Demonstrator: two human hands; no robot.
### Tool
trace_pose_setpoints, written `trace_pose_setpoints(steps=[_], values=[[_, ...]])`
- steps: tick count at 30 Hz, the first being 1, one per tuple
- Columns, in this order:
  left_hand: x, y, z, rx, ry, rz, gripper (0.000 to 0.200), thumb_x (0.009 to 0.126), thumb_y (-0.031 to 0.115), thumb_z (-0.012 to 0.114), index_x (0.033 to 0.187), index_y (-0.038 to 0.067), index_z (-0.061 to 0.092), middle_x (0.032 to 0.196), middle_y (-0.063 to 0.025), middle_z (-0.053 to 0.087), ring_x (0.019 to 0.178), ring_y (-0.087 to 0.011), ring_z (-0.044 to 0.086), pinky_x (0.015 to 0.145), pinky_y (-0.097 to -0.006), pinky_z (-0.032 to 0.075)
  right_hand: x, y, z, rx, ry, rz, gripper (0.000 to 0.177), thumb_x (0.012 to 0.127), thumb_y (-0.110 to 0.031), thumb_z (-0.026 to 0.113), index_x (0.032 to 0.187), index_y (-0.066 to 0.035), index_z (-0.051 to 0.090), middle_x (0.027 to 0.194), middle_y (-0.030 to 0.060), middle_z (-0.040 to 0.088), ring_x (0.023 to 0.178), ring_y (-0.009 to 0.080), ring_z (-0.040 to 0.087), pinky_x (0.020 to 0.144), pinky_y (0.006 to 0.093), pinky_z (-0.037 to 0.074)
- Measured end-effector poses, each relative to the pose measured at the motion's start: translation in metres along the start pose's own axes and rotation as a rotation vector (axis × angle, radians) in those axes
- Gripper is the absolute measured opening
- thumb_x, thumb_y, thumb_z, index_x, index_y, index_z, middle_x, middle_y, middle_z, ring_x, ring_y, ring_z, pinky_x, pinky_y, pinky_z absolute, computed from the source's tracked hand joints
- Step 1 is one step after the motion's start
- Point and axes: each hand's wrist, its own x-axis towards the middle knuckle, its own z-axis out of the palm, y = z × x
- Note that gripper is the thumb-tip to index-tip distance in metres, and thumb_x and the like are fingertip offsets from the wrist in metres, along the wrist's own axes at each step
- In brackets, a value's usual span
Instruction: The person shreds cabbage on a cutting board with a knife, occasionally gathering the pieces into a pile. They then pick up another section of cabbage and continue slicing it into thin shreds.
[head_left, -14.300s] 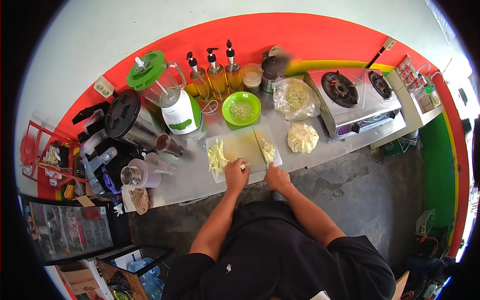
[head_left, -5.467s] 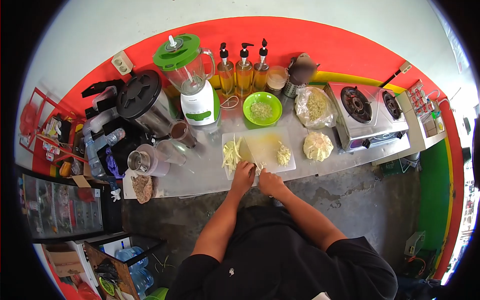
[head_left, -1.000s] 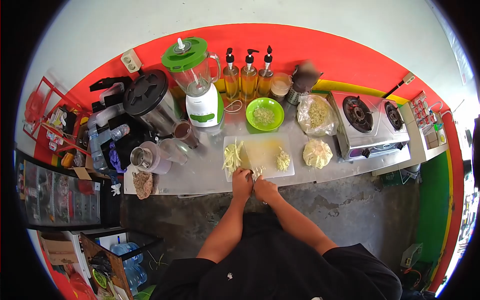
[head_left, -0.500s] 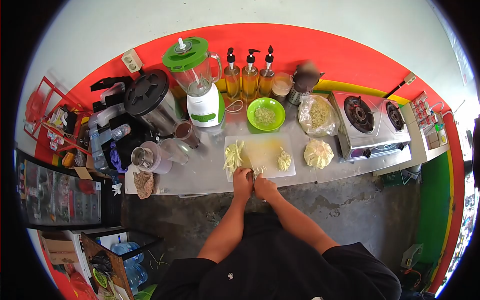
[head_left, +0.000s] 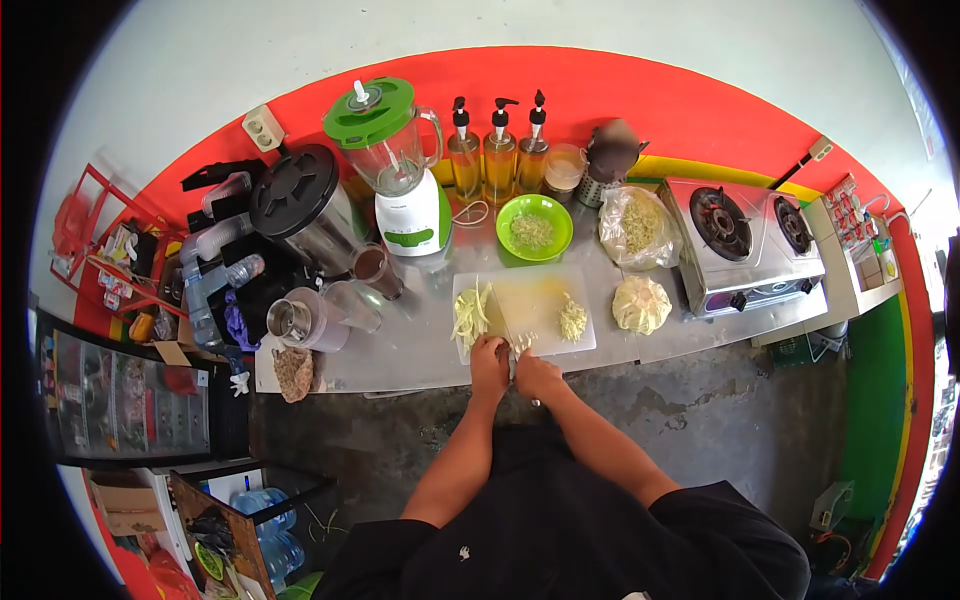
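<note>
A white cutting board (head_left: 545, 283) lies at the counter's front edge. My left hand (head_left: 489, 362) is curled over its front edge, closed on cabbage that the fingers mostly hide. Close beside it, my right hand (head_left: 537, 377) grips a knife (head_left: 513, 364), its blade between the two hands. Small chopped cabbage bits (head_left: 524, 342) lie just beyond the blade. Pale green cabbage strips (head_left: 470, 314) are heaped at the board's left, and a pile of finely cut cabbage (head_left: 572, 320) is at its right.
Right of the board sits a cabbage head (head_left: 641, 305), with a plastic bag of shreds (head_left: 638, 232) and a gas stove (head_left: 745, 250) beyond. A green bowl (head_left: 557, 243), a blender (head_left: 412, 215) and pump bottles (head_left: 500, 165) stand behind. Cups and a steel container (head_left: 320, 215) are leftward.
The whole view has shifted slightly. Both hands stay together at the board's front edge, and the knife's handle end now shows below my right hand.
</note>
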Motion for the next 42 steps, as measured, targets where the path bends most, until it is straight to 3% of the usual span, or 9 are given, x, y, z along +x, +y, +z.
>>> trace_pose_setpoints(steps=[7, 14, 27, 42], values=[[0.001, -0.009, 0.005, 0.021, 0.051, 0.011, 0.010, 0.080, 0.004, 0.071, 0.088, 0.000, 0.067, 0.087, -0.0147, 0.062, 0.077, -0.0302, 0.064, 0.070, -0.0393, 0.052, 0.001, 0.001, 0.010, -0.043, 0.009, -0.003, 0.040, 0.091, -0.015, 0.062, 0.124, 0.005, 0.047, 0.120, 0.0287, 0.067, 0.115, 0.0416, 0.066, 0.096, 0.0489, 0.053], [0.000, -0.013, 0.008, 0.025, 0.066, 0.017, 0.011, 0.079, 0.002, 0.072, 0.090, 0.001, 0.069, 0.087, -0.0140, 0.062, 0.076, -0.0295, 0.065, 0.070, -0.0386, 0.052, -0.005, 0.002, 0.012, -0.085, 0.020, 0.003, 0.044, 0.089, -0.016, 0.066, 0.123, 0.005, 0.047, 0.115, 0.0272, 0.069, 0.110, 0.0391, 0.069, 0.093, 0.0459, 0.056], [0.001, -0.008, 0.005, 0.014, 0.060, 0.003, 0.009, 0.080, 0.001, 0.072, 0.089, 0.000, 0.069, 0.086, -0.0144, 0.062, 0.076, -0.0293, 0.066, 0.070, -0.0386, 0.053, -0.001, 0.002, 0.016, -0.035, 0.007, 0.007, 0.046, 0.091, -0.016, 0.062, 0.127, 0.007, 0.045, 0.118, 0.0278, 0.068, 0.112, 0.0405, 0.068, 0.095, 0.0470, 0.054], [0.000, -0.005, 0.003, 0.002, 0.056, 0.002, 0.007, 0.082, 0.000, 0.069, 0.089, 0.000, 0.067, 0.086, -0.0146, 0.063, 0.077, -0.0291, 0.066, 0.070, -0.0385, 0.053, 0.009, 0.002, 0.020, -0.031, 0.076, -0.013, 0.046, 0.088, -0.015, 0.067, 0.124, 0.005, 0.047, 0.115, 0.0264, 0.069, 0.110, 0.0399, 0.069, 0.093, 0.0473, 0.056]])
